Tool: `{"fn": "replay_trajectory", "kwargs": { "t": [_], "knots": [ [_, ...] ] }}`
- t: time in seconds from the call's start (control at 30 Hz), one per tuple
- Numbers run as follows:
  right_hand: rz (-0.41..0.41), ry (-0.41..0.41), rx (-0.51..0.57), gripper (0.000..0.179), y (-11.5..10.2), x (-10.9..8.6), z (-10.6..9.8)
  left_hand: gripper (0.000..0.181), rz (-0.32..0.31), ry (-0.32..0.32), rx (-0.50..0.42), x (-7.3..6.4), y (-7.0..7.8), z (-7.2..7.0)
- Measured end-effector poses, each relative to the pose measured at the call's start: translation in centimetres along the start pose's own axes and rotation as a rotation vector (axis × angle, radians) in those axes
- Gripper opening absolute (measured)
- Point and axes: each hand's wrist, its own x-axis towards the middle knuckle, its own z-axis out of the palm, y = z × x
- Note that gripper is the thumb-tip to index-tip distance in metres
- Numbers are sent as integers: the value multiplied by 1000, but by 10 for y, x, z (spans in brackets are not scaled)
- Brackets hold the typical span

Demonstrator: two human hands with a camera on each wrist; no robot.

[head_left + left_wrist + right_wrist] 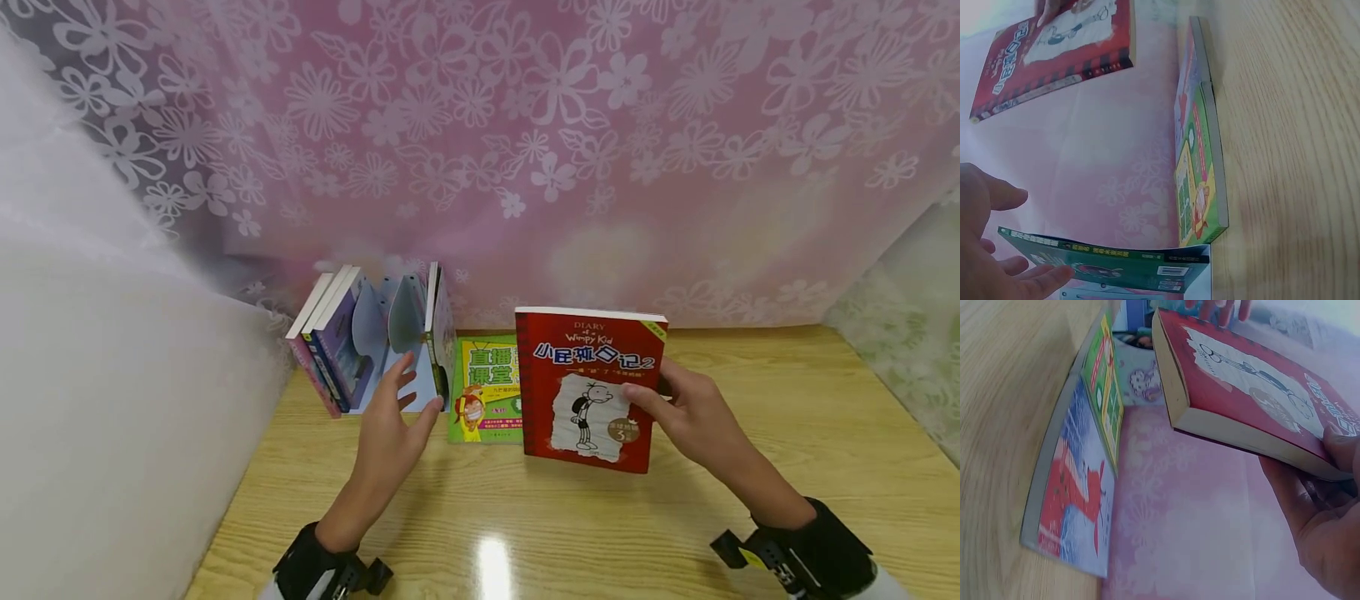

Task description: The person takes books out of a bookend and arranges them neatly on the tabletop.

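Observation:
My right hand (pixel 693 412) grips a red paperback book (pixel 577 392) by its right edge, thumb on the cover and fingers behind. The book is held up, its front cover facing me. My left hand (pixel 386 437) is raised in front of a light-blue bookend rack (pixel 408 321), fingers spread and holding nothing. Close to those fingers stands a thin book with a green cover (pixel 1116 269) at the rack's right side; whether they touch it, I cannot tell. A green and yellow book (pixel 487 400) lies on the table, partly hidden by the red one.
Several books (pixel 330 342) stand at the rack's left end. Beside the green and yellow book lies a blue, red and white one (pixel 1082 494), visible in the right wrist view. Behind the wooden table (pixel 420 525) hangs a pink flowered curtain (pixel 525 167); a white surface (pixel 112 375) borders the left.

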Motion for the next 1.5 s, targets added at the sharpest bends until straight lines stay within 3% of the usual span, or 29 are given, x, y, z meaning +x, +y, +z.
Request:
{"fn": "replay_trajectory", "kwargs": {
  "t": [0.37, 0.63, 1.5],
  "knots": [
    [67, 28, -50, 37, 21, -1, -29, 77, -112, -44, -70, 12, -12, 8],
    [132, 31, -114, 39, 40, 3, -51, 79, -159, -63, -95, 18, -20, 15],
    [376, -164, -225, 66, 113, 13, -96, 81, -204, -77, -76, 30, -36, 37]
  ]
}}
